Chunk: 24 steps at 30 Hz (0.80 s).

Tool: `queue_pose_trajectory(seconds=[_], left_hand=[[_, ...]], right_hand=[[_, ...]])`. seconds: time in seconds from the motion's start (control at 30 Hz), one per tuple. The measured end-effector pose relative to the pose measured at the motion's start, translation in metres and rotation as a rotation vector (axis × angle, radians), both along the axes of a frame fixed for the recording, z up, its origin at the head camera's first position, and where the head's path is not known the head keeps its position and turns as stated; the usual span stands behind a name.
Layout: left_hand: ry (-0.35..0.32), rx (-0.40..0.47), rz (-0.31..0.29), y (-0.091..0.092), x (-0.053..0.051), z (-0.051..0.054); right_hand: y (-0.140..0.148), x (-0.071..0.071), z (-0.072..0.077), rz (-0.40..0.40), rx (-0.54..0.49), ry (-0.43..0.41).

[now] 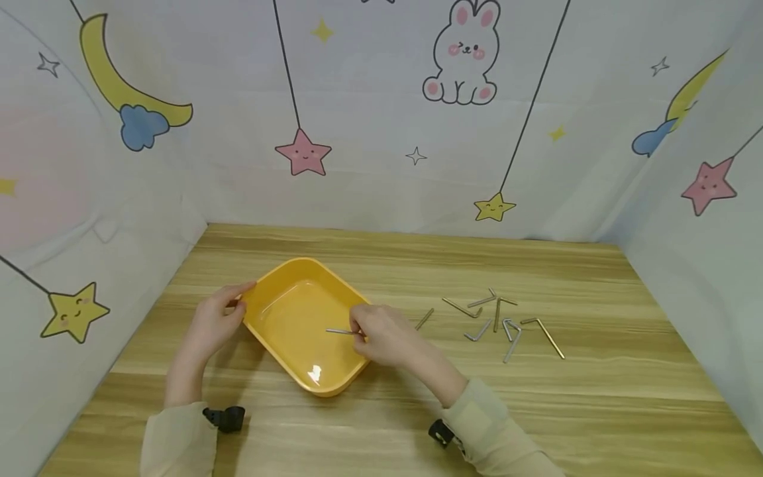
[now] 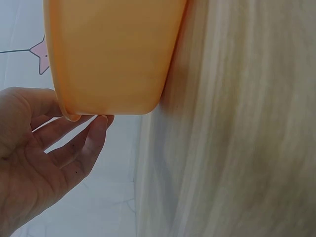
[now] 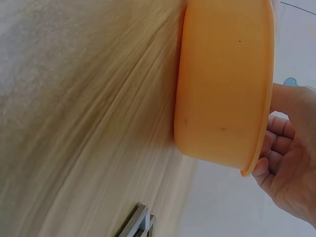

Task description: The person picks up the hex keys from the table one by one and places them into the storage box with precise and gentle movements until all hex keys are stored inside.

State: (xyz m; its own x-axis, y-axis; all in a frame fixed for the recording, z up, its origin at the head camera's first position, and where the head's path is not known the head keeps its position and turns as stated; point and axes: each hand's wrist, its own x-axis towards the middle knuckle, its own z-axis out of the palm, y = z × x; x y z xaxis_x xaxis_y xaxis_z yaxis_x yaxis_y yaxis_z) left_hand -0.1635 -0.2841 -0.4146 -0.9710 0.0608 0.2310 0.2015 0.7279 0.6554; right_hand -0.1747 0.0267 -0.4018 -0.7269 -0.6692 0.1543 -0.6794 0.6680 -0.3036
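A yellow-orange plastic bin [image 1: 286, 331] sits turned at an angle on the table, left of the middle. My left hand [image 1: 218, 319] is at its left corner, gripping the rim, with fingertips [image 2: 100, 121] against the outer wall in the left wrist view. Over the bin's right side, my right hand [image 1: 381, 333] pinches a silver hex key [image 1: 338, 330]. One straight end of that key points left above the bin floor; the rest is hidden by the fingers. In the right wrist view, curled fingers [image 3: 279, 145] show beyond the rim, and the key is out of sight.
Several loose L-shaped hex keys, silver and brass-coloured, lie to the right, including a long brass-coloured one [image 1: 550, 338] and a small silver one [image 1: 479, 331]. Another brass-coloured key [image 1: 424, 318] lies beside my right wrist. Printed cloth walls [image 1: 381, 185] border the wooden table [image 1: 381, 437].
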Motion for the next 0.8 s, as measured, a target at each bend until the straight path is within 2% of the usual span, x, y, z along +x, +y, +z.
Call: queue_pose_trajectory(seconds=[0.2, 0.6, 0.8], left_hand=[[-0.005, 0.001, -0.008, -0.001, -0.001, 0.0], [-0.034, -0.011, -0.003, -0.001, -0.003, 0.001], [-0.003, -0.014, -0.002, 0.0, -0.002, 0.0]], right_hand=[[-0.006, -0.003, -0.005, 0.032, 0.011, 0.021], [-0.022, -0.005, -0.007, 0.055, 0.09, -0.023], [-0.027, -0.007, -0.008, 0.061, 0.115, -0.067]])
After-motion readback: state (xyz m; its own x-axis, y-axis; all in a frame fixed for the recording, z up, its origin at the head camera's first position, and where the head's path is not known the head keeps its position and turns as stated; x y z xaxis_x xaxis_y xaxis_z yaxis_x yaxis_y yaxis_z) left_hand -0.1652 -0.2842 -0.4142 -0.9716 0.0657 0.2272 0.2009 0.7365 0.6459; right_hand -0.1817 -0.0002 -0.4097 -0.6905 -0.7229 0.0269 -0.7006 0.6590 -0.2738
